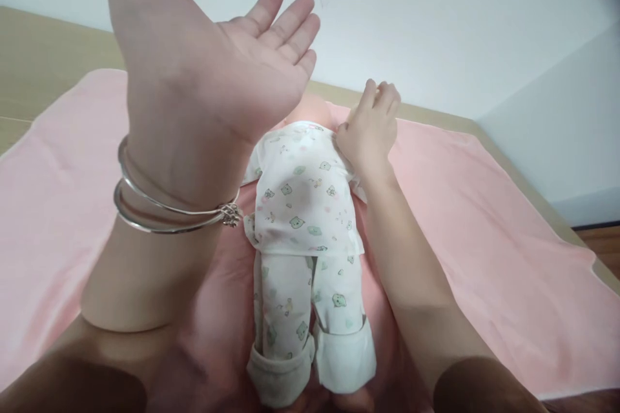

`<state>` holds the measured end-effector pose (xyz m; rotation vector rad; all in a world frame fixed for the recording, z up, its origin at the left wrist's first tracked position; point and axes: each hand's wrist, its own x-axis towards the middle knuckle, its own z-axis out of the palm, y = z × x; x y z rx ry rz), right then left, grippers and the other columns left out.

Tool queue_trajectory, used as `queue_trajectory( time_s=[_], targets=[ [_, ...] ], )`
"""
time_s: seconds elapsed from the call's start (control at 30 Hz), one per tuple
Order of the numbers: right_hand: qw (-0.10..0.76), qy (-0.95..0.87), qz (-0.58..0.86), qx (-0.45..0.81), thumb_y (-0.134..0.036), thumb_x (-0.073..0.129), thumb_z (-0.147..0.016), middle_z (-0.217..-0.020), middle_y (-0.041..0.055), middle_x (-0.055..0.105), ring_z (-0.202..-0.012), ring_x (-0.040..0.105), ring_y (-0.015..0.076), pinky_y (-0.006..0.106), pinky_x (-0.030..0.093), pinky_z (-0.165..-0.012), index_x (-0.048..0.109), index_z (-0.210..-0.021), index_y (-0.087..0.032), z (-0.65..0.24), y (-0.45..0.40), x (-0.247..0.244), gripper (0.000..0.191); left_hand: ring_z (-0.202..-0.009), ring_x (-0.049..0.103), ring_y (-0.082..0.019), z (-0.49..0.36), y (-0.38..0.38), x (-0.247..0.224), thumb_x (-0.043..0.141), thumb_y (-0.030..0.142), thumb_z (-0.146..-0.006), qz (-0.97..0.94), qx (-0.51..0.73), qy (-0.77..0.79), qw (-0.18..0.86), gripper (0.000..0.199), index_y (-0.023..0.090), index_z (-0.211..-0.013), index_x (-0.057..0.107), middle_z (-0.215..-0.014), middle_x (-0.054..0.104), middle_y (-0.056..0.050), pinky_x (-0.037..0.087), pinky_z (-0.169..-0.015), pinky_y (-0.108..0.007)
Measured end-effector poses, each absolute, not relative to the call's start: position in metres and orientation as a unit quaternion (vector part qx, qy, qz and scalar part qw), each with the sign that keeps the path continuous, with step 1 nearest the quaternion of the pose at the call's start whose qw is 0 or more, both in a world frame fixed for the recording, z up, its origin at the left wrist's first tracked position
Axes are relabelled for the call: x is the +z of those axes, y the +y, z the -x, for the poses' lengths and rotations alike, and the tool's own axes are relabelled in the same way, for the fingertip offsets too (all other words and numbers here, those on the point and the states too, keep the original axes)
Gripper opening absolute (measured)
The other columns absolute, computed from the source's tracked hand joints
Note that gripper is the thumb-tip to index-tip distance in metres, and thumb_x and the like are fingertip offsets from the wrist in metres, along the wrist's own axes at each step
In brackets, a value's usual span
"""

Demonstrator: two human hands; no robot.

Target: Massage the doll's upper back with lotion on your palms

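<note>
A baby doll point(305, 200) lies stretched out on a pink blanket, dressed in a white top and trousers printed with small green animals. Wide cuffs point(346, 358) are turned up at its ankles. Raised close to the camera, my left hand point(203, 64) shows its palm with the fingers extended and nothing in it; two silver bangles point(169, 219) circle that wrist. My right hand point(371, 129) is beside the doll's shoulder, its fingers curled; whatever they may hold is hidden. The doll's head is mostly covered by my left hand.
The pink blanket point(484, 239) spreads over a light wooden surface point(58, 45), whose edge shows at the back and right. A white wall point(426, 26) rises behind it. Brown flooring point(600, 248) appears at the far right.
</note>
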<state>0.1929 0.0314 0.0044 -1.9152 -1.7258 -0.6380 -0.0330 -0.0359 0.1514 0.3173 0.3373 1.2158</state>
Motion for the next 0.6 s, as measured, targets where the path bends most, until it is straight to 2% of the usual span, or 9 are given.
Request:
queue_trajectory(
  time_s=[0.07,0.13,0.2,0.27,0.37,0.43,0.53,0.57,0.6],
  targets=[
    [0.247,-0.639,0.698,-0.209,-0.030,0.045,-0.093,-0.158,0.0251,0.032,-0.151,0.026,0.0429,0.066,0.038,-0.112,0.029,-0.157,-0.016,-0.194,0.025,0.008,0.067,-0.152,0.036,-0.024,0.037,-0.034,0.153,0.001,0.041,-0.093,-0.155,0.543,0.139,0.813,0.073,0.012,-0.155,0.028,-0.152,0.045,-0.007,0.036,-0.108,-0.046],
    [0.251,-0.649,0.691,-0.198,-0.031,0.046,-0.093,-0.159,0.0242,0.032,-0.150,0.028,0.0430,0.069,0.036,-0.113,0.029,-0.157,-0.017,-0.197,0.022,0.011,0.068,-0.151,0.022,-0.033,0.041,-0.027,0.155,-0.030,0.031,-0.073,-0.166,0.469,0.125,0.859,0.100,0.020,-0.158,0.019,-0.158,0.032,-0.005,0.032,-0.096,-0.059],
    [0.247,-0.658,0.686,-0.190,-0.032,0.047,-0.093,-0.159,0.0235,0.033,-0.150,0.029,0.0430,0.070,0.034,-0.114,0.030,-0.157,-0.018,-0.203,0.022,0.014,0.068,-0.148,0.007,-0.039,0.046,-0.016,0.156,-0.042,0.023,-0.057,-0.166,0.382,0.138,0.899,0.118,0.027,-0.160,0.014,-0.163,0.017,-0.004,0.027,-0.088,-0.066],
    [0.247,-0.662,0.686,-0.176,-0.032,0.048,-0.092,-0.159,0.0231,0.035,-0.149,0.032,0.0435,0.074,0.032,-0.114,0.030,-0.157,-0.019,-0.209,0.022,0.019,0.069,-0.147,0.000,-0.041,0.048,-0.005,0.153,-0.044,0.024,-0.055,-0.156,0.348,0.170,0.909,0.122,0.029,-0.161,0.014,-0.165,0.008,-0.003,0.026,-0.086,-0.066],
    [0.279,-0.649,0.696,-0.130,-0.030,0.048,-0.092,-0.155,0.0211,0.044,-0.145,0.042,0.0424,0.077,0.031,-0.114,0.034,-0.156,-0.021,-0.212,0.019,0.034,0.066,-0.147,-0.004,-0.042,0.045,0.009,0.148,-0.044,0.027,-0.056,-0.155,0.358,0.191,0.901,0.121,0.030,-0.161,0.016,-0.166,0.005,-0.002,0.026,-0.087,-0.066],
    [0.322,-0.630,0.702,-0.084,-0.027,0.046,-0.093,-0.153,0.0204,0.049,-0.144,0.046,0.0377,0.068,0.036,-0.117,0.038,-0.154,-0.017,-0.206,0.009,0.050,0.062,-0.147,-0.005,-0.043,0.039,0.010,0.145,-0.044,0.028,-0.057,-0.163,0.364,0.197,0.896,0.121,0.030,-0.160,0.018,-0.165,0.007,-0.001,0.026,-0.087,-0.066],
    [0.412,-0.631,0.656,-0.031,-0.022,0.045,-0.094,-0.156,0.0190,0.049,-0.146,0.048,0.0253,0.041,0.041,-0.122,0.042,-0.149,-0.007,-0.185,-0.019,0.075,0.057,-0.147,-0.004,-0.043,0.026,-0.005,0.146,-0.042,0.030,-0.060,-0.175,0.367,0.210,0.889,0.118,0.029,-0.159,0.022,-0.165,0.009,-0.001,0.027,-0.088,-0.066],
    [0.433,-0.651,0.623,-0.022,-0.021,0.044,-0.095,-0.157,0.0152,0.050,-0.146,0.048,0.0225,0.037,0.040,-0.123,0.044,-0.149,-0.008,-0.176,-0.031,0.083,0.055,-0.147,-0.004,-0.043,0.022,-0.015,0.148,-0.041,0.031,-0.062,-0.180,0.366,0.213,0.888,0.116,0.029,-0.159,0.024,-0.165,0.010,-0.002,0.027,-0.088,-0.066],
    [0.440,-0.671,0.596,-0.025,-0.021,0.041,-0.096,-0.157,0.0109,0.051,-0.147,0.047,0.0216,0.038,0.040,-0.124,0.045,-0.148,-0.011,-0.167,-0.042,0.089,0.053,-0.147,-0.003,-0.042,0.018,-0.025,0.149,-0.039,0.032,-0.064,-0.184,0.366,0.216,0.886,0.114,0.028,-0.158,0.025,-0.165,0.011,-0.002,0.028,-0.088,-0.065]
  ],
)
